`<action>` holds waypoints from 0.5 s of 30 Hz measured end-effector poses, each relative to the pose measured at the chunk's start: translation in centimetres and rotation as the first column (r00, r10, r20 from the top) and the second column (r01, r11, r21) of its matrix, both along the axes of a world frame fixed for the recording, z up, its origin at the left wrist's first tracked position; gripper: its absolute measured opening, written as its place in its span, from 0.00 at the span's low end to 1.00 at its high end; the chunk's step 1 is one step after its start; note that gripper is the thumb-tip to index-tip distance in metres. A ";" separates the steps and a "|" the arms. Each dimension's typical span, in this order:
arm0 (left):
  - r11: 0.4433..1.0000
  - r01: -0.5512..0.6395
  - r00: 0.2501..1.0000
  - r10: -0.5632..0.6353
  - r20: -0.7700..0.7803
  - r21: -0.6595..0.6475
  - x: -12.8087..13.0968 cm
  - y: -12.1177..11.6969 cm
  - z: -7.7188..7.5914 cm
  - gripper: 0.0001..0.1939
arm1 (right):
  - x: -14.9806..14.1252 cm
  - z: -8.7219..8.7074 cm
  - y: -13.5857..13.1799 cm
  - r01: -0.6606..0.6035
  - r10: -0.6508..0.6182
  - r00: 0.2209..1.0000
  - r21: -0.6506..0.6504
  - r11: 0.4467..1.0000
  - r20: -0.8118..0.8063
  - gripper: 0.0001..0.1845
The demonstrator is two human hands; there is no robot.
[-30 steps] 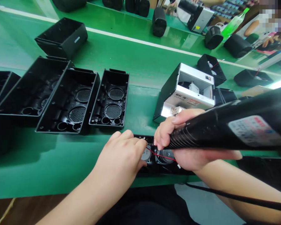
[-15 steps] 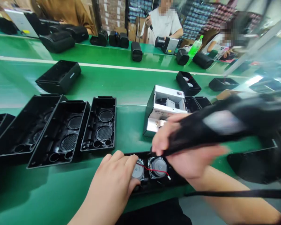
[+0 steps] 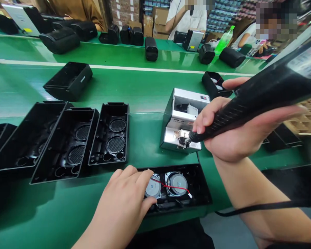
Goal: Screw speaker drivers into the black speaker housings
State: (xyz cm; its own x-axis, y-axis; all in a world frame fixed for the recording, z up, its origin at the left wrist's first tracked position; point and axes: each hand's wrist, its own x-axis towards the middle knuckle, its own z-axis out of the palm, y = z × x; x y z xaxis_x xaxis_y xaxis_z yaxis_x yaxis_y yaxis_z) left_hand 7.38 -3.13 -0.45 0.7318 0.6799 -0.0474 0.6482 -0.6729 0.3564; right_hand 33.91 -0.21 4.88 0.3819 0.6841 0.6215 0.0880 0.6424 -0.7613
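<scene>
My right hand (image 3: 230, 143) is wrapped round a black corded electric screwdriver (image 3: 264, 91). The screwdriver's tip meets the outlet at the front of a silver screw feeder (image 3: 168, 135). In front of me lies a black speaker box (image 3: 200, 193), open side up. Two round speaker drivers sit in it: a right one (image 3: 178, 181) and a left one (image 3: 152, 188) partly under my fingers. A red wire (image 3: 172, 187) with a white plug runs across them. My left hand (image 3: 125, 199) grips the box's left end, thumb and fingers bent over the left driver, hiding that end.
Several open black speaker shells (image 3: 115, 135) stand at the left. Another shell (image 3: 68, 81) lies farther back on the green bench (image 3: 145, 90). Across the white line are finished-looking black speakers (image 3: 151, 49), a green bottle (image 3: 225, 40) and co-workers. The screwdriver's cord (image 3: 259, 206) hangs at the right.
My right hand has lifted the screwdriver away from the speaker box, up and to the right, and its tip is now at the screw feeder. My left hand stays on the box.
</scene>
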 end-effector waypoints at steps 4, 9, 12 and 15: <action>1.000 0.003 1.000 -0.003 -0.005 0.012 0.0 0.1 0.0 0.24 | -0.1 0.1 0.0 0.032 -0.032 0.999 -0.002 0.999 0.013 0.38; 1.000 0.012 1.000 -0.012 -0.027 0.000 0.0 0.1 0.3 0.22 | -0.6 -0.2 0.0 0.043 -0.042 0.999 0.040 0.998 -0.028 0.35; 1.000 0.004 0.999 -0.005 -0.031 -0.011 0.1 0.1 0.4 0.22 | -0.6 -0.3 -0.1 0.018 -0.018 0.999 0.013 1.000 -0.040 0.33; 1.000 -0.002 0.999 0.001 -0.034 -0.017 0.1 0.0 0.4 0.22 | -0.5 -0.2 -0.2 -0.022 0.021 1.000 -0.031 0.999 -0.015 0.33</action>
State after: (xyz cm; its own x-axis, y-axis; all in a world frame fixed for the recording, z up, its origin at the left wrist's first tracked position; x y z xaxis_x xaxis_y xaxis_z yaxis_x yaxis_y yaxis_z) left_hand 7.52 -3.10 -0.08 0.7284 0.6800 -0.0840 0.6614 -0.6658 0.3453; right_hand 33.36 -0.45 4.65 0.3757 0.7114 0.5939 0.0632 0.6197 -0.7823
